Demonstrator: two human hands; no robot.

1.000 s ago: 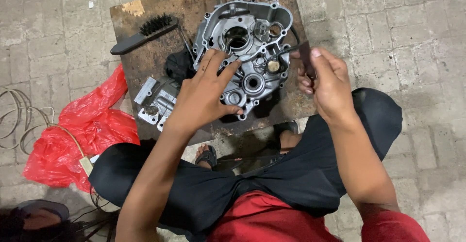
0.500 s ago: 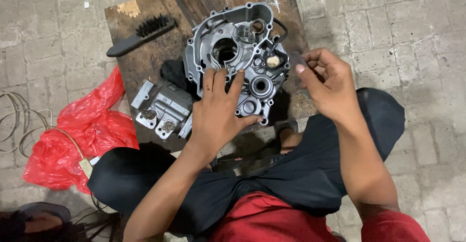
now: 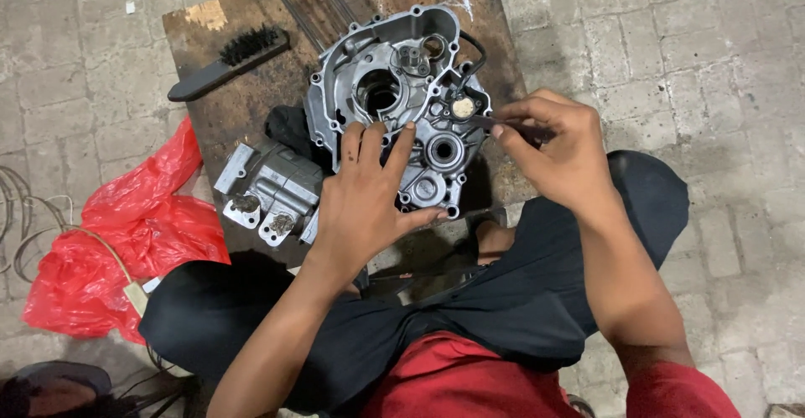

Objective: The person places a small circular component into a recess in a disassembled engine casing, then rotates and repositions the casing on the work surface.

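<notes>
- Left hand (image 3: 369, 208) lies flat, fingers spread, on the grey engine case (image 3: 394, 91), which sits on a wooden board (image 3: 251, 91).
- Right hand (image 3: 558, 154) pinches a thin dark tool (image 3: 495, 122) at the case's edge.
- Red plastic bag (image 3: 126, 233) lies left; contents hidden.

Engine case (image 3: 394, 91) sat on board (image 3: 251, 74); brush (image 3: 226, 62) to its left, smaller casting (image 3: 272, 192) front-left, plastic bag (image 3: 126, 233) on ground further left.

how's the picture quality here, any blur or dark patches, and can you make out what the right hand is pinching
Head view: lit evenly from above, engine case sharp, with slight sheen. Shadow pools under the wooden board by the knees. Right hand pinches a thin dark tool, too small to identify. Left hand rests crisp.
</notes>
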